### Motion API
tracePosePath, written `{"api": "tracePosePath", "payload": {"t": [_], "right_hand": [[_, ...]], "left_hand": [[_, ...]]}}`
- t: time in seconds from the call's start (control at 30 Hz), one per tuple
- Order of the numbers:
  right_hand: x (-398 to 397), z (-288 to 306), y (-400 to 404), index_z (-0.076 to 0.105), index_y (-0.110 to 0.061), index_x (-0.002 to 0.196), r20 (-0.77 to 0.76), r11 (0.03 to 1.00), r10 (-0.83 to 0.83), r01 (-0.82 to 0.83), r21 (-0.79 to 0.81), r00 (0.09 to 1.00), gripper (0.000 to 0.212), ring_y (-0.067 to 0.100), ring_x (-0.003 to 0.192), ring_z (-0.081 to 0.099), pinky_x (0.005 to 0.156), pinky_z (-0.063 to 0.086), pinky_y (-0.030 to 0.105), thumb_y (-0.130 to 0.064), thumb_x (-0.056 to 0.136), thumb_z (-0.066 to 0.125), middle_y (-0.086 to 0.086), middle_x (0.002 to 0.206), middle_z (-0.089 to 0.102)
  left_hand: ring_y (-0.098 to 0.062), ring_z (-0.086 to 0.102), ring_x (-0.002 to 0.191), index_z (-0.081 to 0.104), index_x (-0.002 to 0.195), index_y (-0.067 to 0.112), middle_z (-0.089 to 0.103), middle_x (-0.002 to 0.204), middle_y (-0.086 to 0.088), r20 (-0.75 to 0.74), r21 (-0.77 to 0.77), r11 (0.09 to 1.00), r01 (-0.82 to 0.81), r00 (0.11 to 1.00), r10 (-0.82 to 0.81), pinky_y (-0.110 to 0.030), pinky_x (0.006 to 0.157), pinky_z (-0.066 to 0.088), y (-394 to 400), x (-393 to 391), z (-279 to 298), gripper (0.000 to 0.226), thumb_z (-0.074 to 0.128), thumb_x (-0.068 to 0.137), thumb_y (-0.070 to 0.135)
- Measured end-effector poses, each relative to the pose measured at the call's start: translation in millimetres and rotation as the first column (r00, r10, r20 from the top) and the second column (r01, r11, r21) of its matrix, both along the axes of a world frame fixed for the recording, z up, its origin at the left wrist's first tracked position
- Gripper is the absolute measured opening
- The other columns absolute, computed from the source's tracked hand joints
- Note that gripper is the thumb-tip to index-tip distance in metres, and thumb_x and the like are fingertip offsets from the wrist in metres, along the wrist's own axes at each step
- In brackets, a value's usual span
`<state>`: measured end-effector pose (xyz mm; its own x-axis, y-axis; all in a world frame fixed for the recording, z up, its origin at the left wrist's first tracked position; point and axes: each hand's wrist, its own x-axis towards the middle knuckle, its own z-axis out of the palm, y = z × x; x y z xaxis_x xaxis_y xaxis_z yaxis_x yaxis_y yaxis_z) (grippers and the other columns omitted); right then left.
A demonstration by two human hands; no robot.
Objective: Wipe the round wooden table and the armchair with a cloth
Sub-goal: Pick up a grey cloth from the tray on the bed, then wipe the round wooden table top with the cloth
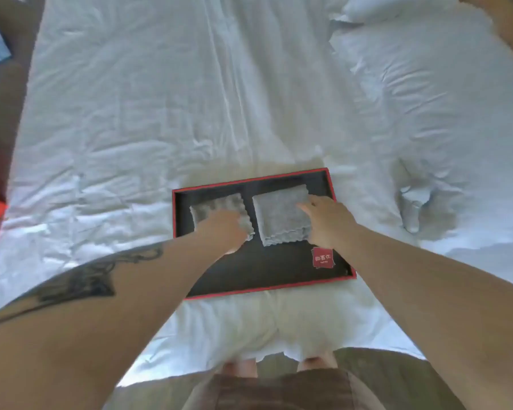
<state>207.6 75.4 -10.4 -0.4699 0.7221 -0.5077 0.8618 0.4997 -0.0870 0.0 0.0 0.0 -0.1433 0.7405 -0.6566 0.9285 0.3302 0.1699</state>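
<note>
Two folded grey cloths lie side by side in a black tray with a red rim (267,273) on a white bed. My left hand (225,232) rests on the near corner of the left cloth (216,205), fingers curled over it; whether it grips the cloth is unclear. My right hand (328,220) lies on the right edge of the right cloth (279,214), with its fingers spread on the fabric. No round wooden table or armchair is in view.
The white bed sheet (160,113) fills most of the view, with a rumpled duvet and pillow (427,99) at the right. A red label (322,257) lies in the tray's near right corner. Brown floor and red and blue objects show at the left edge. My feet stand at the bed's foot.
</note>
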Motion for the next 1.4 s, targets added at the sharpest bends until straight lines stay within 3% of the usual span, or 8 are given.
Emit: {"api": "tracePosePath", "payload": {"t": [0.23,0.43,0.53,0.67,0.87,1.0,1.27,1.4], "right_hand": [[-20.4,-77.9,-0.8,0.035,-0.025,0.141,-0.099,0.987,0.154,-0.149,0.057,0.983,0.089,0.028,0.145,0.018,0.115,0.026,0.047,-0.041,0.068,0.083,0.006,0.156,0.022],[-19.6,-59.6,6.2,0.057,-0.009,0.115,-0.09,0.938,0.291,-0.266,0.221,0.953,0.039,0.03,0.096,0.061,0.063,0.048,0.036,-0.001,0.079,0.069,0.009,0.108,0.064],[-25.5,-30.1,6.0,0.046,-0.013,0.126,0.03,0.919,0.364,-0.364,0.152,0.931,0.039,0.026,0.095,0.062,0.063,0.045,0.034,-0.007,0.089,0.056,0.006,0.107,0.063],[-49.8,21.5,-16.2,0.051,-0.014,0.121,-0.108,0.795,0.598,-0.57,0.208,0.794,0.036,0.023,0.113,0.052,0.085,0.041,0.032,-0.006,0.087,0.057,0.002,0.122,0.056],[-140.9,50.2,-125.0,0.057,-0.022,0.119,-0.204,0.388,0.913,-0.906,0.169,0.353,0.041,0.022,0.117,0.052,0.092,0.041,0.031,-0.008,0.08,0.058,-0.003,0.122,0.059],[-187.0,66.8,-242.1,0.054,-0.026,0.126,-0.163,0.171,0.973,-0.984,0.043,0.162,0.042,0.027,0.112,0.055,0.087,0.047,0.034,-0.014,0.086,0.056,0.003,0.125,0.056],[-163.2,77.7,-483.5,0.05,-0.026,0.114,-0.165,-0.29,0.946,-0.956,-0.037,-0.28,0.03,0.029,0.1,0.059,0.078,0.049,0.036,-0.011,0.089,0.046,0.002,0.114,0.059],[-143.8,80.7,-566.0,0.048,-0.022,0.116,-0.14,-0.478,0.873,-0.876,-0.061,-0.467,0.035,0.028,0.095,0.056,0.067,0.042,0.034,-0.003,0.087,0.045,0.002,0.113,0.056]], "left_hand": [[-0.021,0.041,0.132,0.049,0.135,0.027,0.038,0.148,0.005,0.097,0.057,0.961,-0.269,0.96,0.263,-0.037,0.107,0.036,-61.3,-5.9,-50.3,0.046,0.05,0.091,0.017],[-0.02,0.047,0.123,0.053,0.13,0.025,0.04,0.146,0.007,0.044,0.124,0.905,-0.407,0.913,0.405,-0.033,0.102,0.036,-97.4,15.1,-50.4,0.044,0.049,0.088,0.012],[-0.018,0.044,0.127,0.054,0.13,0.028,0.043,0.143,0.007,0.002,0.073,0.87,-0.487,0.873,0.488,-0.033,0.101,0.035,-104.3,28.8,-35.2,0.04,0.049,0.091,0.02],[-0.018,0.044,0.127,0.053,0.128,0.03,0.046,0.138,0.007,0.045,-0.035,0.757,-0.652,0.756,0.653,-0.034,0.101,0.04,-132.4,35.7,6.2,0.033,0.044,0.096,0.031],[-0.022,0.044,0.13,0.052,0.133,0.019,0.047,0.143,-0.002,-0.015,0.058,0.445,-0.894,0.445,0.895,-0.03,0.105,0.036,-273.6,21.8,73.2,0.037,0.044,0.099,0.029],[-0.026,0.047,0.127,0.054,0.133,0.011,0.05,0.139,-0.009,-0.029,0.083,0.086,-0.993,0.084,0.996,-0.032,0.103,0.037,-402.7,49.6,94.2,0.036,0.042,0.1,0.02],[-0.032,0.046,0.128,0.048,0.131,-0.005,0.05,0.136,-0.02,-0.076,-0.097,-0.441,-0.892,-0.435,0.897,-0.035,0.105,0.037,-612.8,182.5,69.9,0.034,0.038,0.098,0.001],[-0.018,0.047,0.099,0.055,0.115,0.01,0.053,0.1,-0.001,-0.045,-0.016,-0.599,-0.801,-0.598,0.8,-0.025,0.081,0.037,-661.0,232.9,78.1,0.021,0.041,0.101,0.017]]}}
